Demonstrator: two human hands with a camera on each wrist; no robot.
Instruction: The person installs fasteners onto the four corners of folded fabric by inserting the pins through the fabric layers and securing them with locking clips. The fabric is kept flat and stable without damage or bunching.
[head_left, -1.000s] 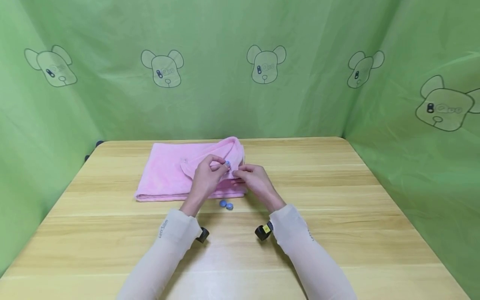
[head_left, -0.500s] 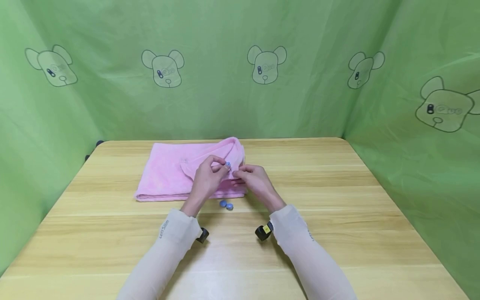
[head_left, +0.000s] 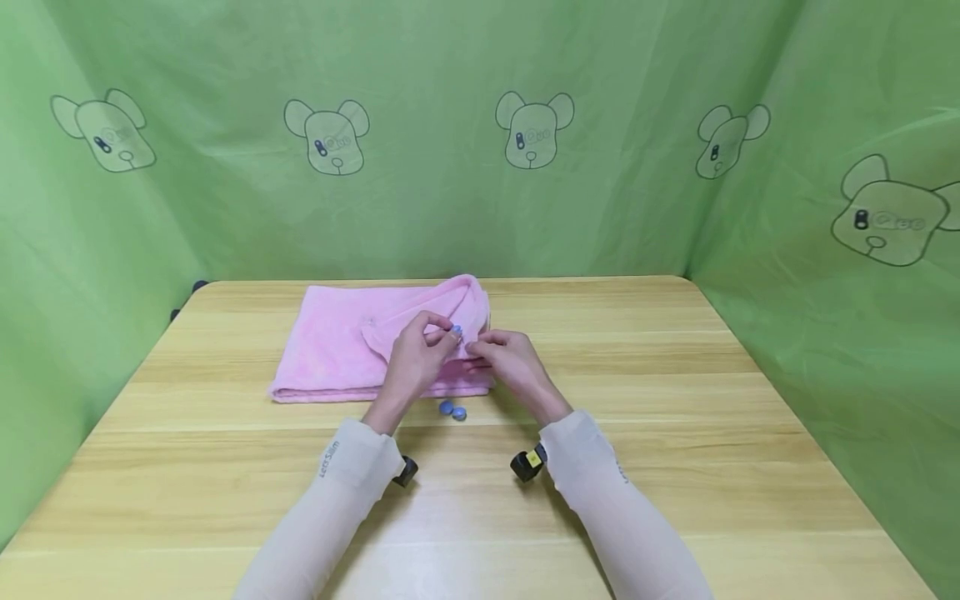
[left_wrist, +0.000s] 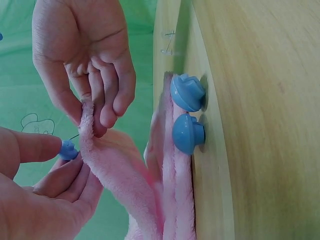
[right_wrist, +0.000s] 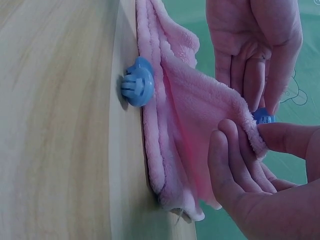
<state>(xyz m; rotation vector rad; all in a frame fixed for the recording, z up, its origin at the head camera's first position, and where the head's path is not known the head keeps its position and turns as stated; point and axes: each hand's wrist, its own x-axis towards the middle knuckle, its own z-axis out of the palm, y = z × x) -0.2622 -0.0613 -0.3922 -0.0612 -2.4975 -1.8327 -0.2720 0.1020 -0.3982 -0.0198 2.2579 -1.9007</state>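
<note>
My left hand [head_left: 412,354] pinches a blue mushroom-shaped duvet pin [left_wrist: 68,150] between thumb and forefinger. From the pin's blue head a thin needle points at the raised edge of a pink fleece cloth [head_left: 322,342]. That edge is gripped by my right hand [head_left: 510,358], thumb on one side and fingers on the other, as the right wrist view shows. The rest of the cloth lies folded flat on the table, with its top layer lifted and turned back at the right. Left fingers partly cover the pin in the head view.
Two more blue mushroom-shaped pieces, one left [head_left: 446,407] and one right [head_left: 459,413], lie side by side on the wooden table [head_left: 637,433] just before the cloth. A small clear piece with a thin metal pin [left_wrist: 167,51] shows beyond them. Green fabric walls [head_left: 450,217] enclose the table.
</note>
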